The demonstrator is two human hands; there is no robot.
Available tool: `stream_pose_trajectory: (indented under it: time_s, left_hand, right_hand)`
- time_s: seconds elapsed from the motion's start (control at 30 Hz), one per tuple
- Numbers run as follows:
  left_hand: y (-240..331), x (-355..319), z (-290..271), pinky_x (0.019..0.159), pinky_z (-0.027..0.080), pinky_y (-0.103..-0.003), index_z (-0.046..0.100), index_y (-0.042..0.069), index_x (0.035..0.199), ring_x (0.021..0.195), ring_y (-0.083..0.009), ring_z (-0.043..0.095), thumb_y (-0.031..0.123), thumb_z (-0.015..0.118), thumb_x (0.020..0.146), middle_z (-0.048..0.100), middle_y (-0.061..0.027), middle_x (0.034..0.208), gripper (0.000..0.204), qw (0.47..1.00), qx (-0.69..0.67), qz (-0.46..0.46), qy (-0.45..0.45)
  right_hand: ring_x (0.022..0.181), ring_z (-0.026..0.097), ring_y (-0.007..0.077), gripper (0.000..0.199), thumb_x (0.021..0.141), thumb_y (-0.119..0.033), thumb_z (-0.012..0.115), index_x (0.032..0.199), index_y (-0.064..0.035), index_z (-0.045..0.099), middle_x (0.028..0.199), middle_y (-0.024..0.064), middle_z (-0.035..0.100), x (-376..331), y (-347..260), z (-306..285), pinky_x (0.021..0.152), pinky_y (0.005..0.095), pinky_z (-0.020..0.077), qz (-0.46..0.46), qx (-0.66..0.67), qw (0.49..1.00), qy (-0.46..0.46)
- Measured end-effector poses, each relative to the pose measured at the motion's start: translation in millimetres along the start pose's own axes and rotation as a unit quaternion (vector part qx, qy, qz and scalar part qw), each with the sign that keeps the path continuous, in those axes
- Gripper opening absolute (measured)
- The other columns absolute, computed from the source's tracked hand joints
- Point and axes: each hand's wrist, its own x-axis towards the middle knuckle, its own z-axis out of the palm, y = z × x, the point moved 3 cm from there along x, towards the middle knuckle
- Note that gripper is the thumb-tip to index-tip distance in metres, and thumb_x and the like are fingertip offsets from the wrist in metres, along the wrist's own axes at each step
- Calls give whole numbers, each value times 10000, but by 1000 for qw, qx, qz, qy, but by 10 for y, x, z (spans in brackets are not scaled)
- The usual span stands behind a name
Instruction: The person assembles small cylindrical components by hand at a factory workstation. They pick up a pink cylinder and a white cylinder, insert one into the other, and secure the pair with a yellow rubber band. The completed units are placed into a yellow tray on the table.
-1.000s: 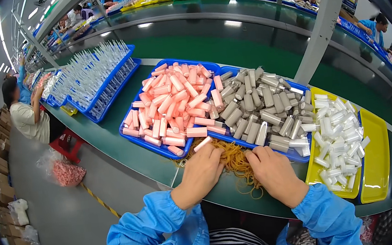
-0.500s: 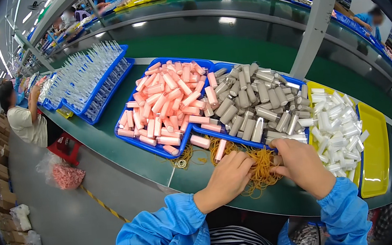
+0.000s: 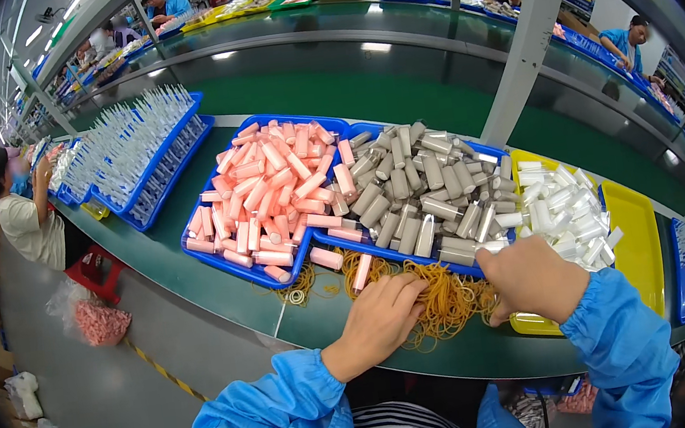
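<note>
A heap of yellow-brown rubber bands [image 3: 447, 299] lies on the green work surface in front of the trays. My left hand [image 3: 379, 319] is at its left side, with fingers curled and closed onto the bands. At the heap's right side is my right hand [image 3: 534, 278], its thumb and index finger apart and its other fingers partly hidden. The index fingertip is by the front edge of a blue tray of grey capped bottles [image 3: 432, 177]. A loose pink bottle [image 3: 362, 271] lies on the bands beside my left hand, another pink bottle [image 3: 326, 258] farther left.
Pink bottles [image 3: 267, 189] fill a blue tray to the left. White bottles [image 3: 560, 209] fill a yellow tray at right, beside another yellow tray [image 3: 636, 238]. Blue trays of clear, spiky pieces [image 3: 138, 149] stand farther left. A metal post [image 3: 524, 55] rises behind; people work nearby.
My right hand has moved right, away from the bands, and its thumb and index finger are farther apart. My left hand stays at the heap. The whole view has shifted slightly.
</note>
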Motion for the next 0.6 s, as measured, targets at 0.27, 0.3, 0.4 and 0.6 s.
stream_pose_trajectory:
  time_s: [0.27,0.3,0.4,0.6]
  left_hand:
    - [-12,-16,-41,827,518,-405,592,49,1137,963,-321,637,11,686,725,630,-124,1219,425,998,-48,-30,27]
    - [3,32,-56,800,513,-398,593,50,1135,921,-313,636,23,683,725,623,-124,1231,420,998,-45,-7,42]
    - [46,93,-76,783,474,-383,610,66,1142,938,-279,608,196,768,742,598,-103,1233,450,998,-27,15,51]
    - [233,304,47,818,438,-372,639,97,1131,974,-256,588,437,870,659,606,-81,1149,626,998,-34,49,34]
  right_hand:
    - [709,706,339,652,652,-513,847,969,-6,586,730,147,692,141,96,89,623,425,534,-9,-46,998,41]
    - [706,704,342,639,663,-511,840,964,-8,586,735,152,694,181,119,149,624,430,537,-8,-44,998,48]
    - [703,694,369,599,685,-481,836,945,-4,585,748,171,694,229,67,209,633,455,542,-2,68,994,86]
    - [749,699,384,547,749,-413,784,1024,13,578,778,207,692,224,-67,131,666,475,550,20,187,973,136]
